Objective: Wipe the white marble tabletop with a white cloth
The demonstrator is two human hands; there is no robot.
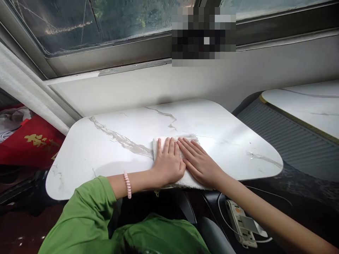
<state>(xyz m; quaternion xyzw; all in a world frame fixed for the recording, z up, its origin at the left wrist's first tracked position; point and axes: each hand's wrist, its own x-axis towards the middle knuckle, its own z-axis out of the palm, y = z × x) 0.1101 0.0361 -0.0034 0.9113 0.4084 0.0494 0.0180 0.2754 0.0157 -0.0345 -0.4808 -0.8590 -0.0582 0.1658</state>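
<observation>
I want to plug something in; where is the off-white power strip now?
The power strip sits at the head view's lower right, just below the white marbled table, beside the bare right forearm.

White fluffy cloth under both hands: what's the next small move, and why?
I'd probably ease the cloth slightly toward the metal-framed window, because its near side reaches the near edge of the white, grey-veined tabletop, which extends beyond it that way. The left hand and right hand both lie on it, so they could likely push together.
</observation>
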